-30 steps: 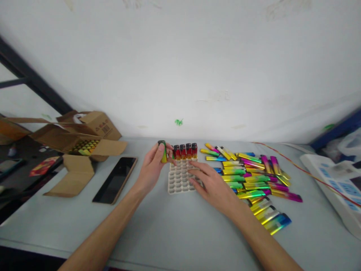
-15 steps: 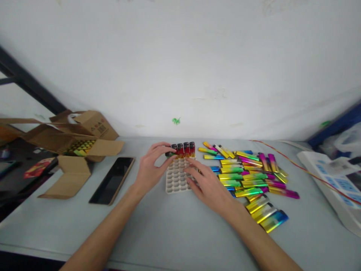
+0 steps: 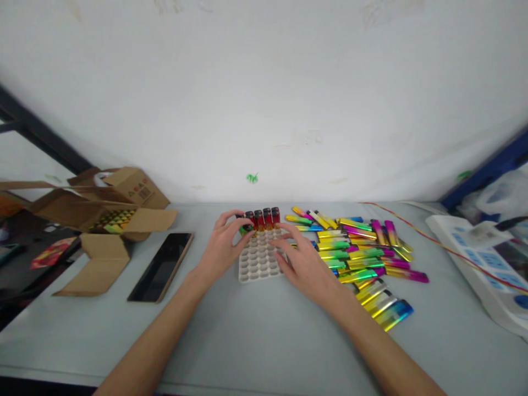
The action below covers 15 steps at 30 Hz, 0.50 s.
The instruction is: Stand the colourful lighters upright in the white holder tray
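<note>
A cream tray (image 3: 256, 264) with rows of round holes lies on the grey table. Several red lighters (image 3: 264, 218) stand in its far row. My left hand (image 3: 223, 247) pinches a green-yellow lighter (image 3: 246, 227) at the tray's far left corner, beside the red ones. My right hand (image 3: 303, 258) rests on the tray's right side, fingers spread and flat, holding nothing. A heap of shiny multicoloured lighters (image 3: 358, 256) lies just right of that hand.
A black phone (image 3: 160, 267) lies left of the tray. Open cardboard boxes (image 3: 107, 212) with more lighters sit at far left. A white device (image 3: 482, 264) and an orange cable (image 3: 433, 239) are at the right. The white wall stands behind.
My left hand lowered the green-yellow lighter from held upright in the air down to the tray's far left corner. My right hand shifted slightly toward the far row.
</note>
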Tool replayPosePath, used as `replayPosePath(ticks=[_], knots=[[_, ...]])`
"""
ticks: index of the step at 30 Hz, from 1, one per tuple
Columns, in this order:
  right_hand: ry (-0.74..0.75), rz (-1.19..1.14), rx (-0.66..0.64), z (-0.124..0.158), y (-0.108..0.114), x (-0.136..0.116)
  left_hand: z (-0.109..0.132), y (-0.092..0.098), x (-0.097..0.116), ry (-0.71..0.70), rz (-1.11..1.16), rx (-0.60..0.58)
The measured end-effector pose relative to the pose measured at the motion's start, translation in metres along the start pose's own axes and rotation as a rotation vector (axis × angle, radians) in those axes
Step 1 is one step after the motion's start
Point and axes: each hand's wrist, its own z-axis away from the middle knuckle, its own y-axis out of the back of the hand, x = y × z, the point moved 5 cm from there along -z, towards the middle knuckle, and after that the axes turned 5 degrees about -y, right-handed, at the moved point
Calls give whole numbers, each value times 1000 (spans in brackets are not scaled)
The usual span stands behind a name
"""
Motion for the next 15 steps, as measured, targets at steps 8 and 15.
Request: replayPosePath(ticks=[8, 15], knots=[[-123, 60, 211, -6, 37, 28, 5, -3, 0, -16, -148, 76], [-200, 166, 382, -4, 76, 49, 1, 7, 6, 33, -126, 175]])
